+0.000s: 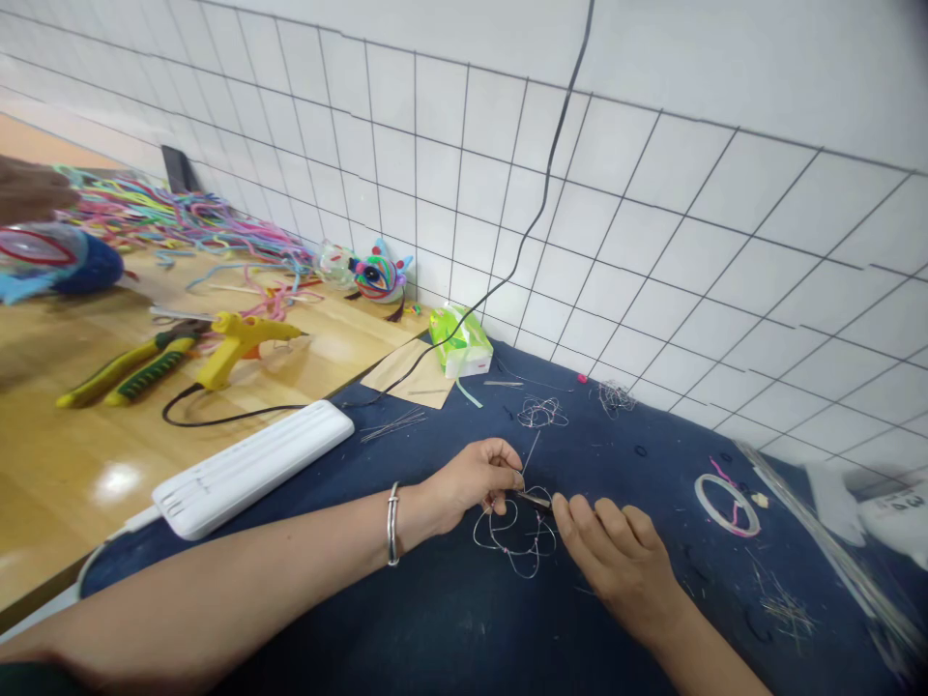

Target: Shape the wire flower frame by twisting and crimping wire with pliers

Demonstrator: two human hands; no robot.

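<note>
My left hand [482,478], with a silver bangle at the wrist, pinches a thin wire flower shape [522,551] near its top. The outline is made of looped silvery wire with small pinkish wraps. A straight wire end [533,449] sticks up beside the left fingertips. My right hand [616,551] is wrapped round a dark tool, seemingly small pliers [536,502]. Their narrow jaws point left and reach the wire by the left fingertips. The handles are hidden in the right palm.
Wire coils [542,413] and cut wire pieces [787,604] lie on the dark blue mat. A white power strip [253,469], yellow glue gun [243,343], green-handled pliers [145,367], tissue pack [464,343] and white ring [725,505] surround it. Another person's hand [33,188] is at far left.
</note>
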